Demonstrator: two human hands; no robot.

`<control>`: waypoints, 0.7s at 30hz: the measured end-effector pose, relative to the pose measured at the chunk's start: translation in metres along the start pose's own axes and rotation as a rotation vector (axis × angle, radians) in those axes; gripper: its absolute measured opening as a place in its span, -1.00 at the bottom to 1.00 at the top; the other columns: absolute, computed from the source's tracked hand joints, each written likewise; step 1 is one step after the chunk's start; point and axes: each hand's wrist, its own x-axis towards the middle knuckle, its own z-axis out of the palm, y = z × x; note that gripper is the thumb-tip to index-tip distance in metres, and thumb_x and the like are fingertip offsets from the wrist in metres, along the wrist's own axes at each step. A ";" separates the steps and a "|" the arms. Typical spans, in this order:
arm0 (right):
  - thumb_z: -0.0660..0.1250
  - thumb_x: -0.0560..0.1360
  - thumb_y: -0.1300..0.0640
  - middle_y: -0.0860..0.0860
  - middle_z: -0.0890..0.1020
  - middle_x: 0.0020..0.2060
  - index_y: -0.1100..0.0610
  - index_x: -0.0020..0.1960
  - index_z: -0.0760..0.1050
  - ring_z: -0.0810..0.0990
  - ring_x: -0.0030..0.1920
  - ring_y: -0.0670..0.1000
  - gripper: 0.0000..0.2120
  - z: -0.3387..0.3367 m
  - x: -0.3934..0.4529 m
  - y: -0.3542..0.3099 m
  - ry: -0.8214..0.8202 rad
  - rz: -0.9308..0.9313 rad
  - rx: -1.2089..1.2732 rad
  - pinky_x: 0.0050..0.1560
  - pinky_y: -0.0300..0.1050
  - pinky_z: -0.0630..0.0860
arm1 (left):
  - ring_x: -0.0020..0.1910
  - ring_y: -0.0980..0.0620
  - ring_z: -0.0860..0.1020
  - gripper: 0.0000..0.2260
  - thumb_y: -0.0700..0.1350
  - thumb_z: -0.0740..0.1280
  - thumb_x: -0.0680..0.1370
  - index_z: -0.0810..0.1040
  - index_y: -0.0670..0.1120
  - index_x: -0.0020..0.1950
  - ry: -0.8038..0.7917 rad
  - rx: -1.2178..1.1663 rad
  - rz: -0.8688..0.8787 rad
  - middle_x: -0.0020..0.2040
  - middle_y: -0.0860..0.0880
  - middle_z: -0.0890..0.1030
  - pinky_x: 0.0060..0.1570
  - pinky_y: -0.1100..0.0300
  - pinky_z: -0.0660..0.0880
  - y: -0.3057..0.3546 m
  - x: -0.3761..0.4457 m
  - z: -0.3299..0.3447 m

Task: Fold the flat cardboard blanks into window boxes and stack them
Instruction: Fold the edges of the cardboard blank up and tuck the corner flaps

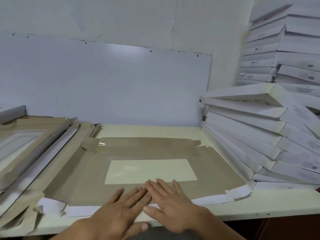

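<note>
Many white folded window boxes (259, 129) already stacked right of the flat, released fingers (166, 186) pressing a brown flat cardboard blank (216, 170), unfolded blanks (34, 144) left

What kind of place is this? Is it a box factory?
Probably a small packing workshop. A flat cardboard blank lies on the table, more blanks wait on the left, and finished white boxes are stacked on the right.
</note>
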 end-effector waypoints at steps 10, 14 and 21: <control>-0.36 0.48 -0.45 -0.25 -0.32 0.53 -0.12 0.55 -0.41 -0.39 0.48 -0.21 -0.25 -0.009 -0.062 0.115 0.026 0.397 -0.031 0.49 0.13 -0.42 | 0.41 0.21 0.37 -0.41 0.32 -0.07 0.62 0.38 0.04 0.50 0.003 0.126 -0.063 0.49 0.15 0.36 0.20 0.32 0.26 -0.057 -0.063 -0.010; -0.34 0.42 -0.51 -0.30 -0.37 0.49 -0.27 0.48 -0.46 -0.43 0.48 -0.21 -0.28 -0.012 -0.089 0.138 0.086 0.405 0.008 0.48 0.09 -0.45 | 0.45 0.21 0.31 -0.48 0.26 -0.01 0.65 0.28 0.08 0.55 0.039 -0.005 -0.068 0.52 0.16 0.32 0.30 0.38 0.18 -0.085 -0.079 0.009; 0.01 0.52 -0.42 -0.40 -0.08 0.46 -0.36 0.49 0.16 -0.21 0.46 -0.30 -0.45 -0.011 -0.092 0.100 0.276 0.071 -0.114 0.47 -0.25 -0.19 | -0.01 0.27 0.37 -0.70 0.21 0.25 0.59 0.49 0.18 0.29 0.235 -0.047 0.023 0.08 0.25 0.31 -0.03 0.40 0.33 -0.116 -0.068 0.019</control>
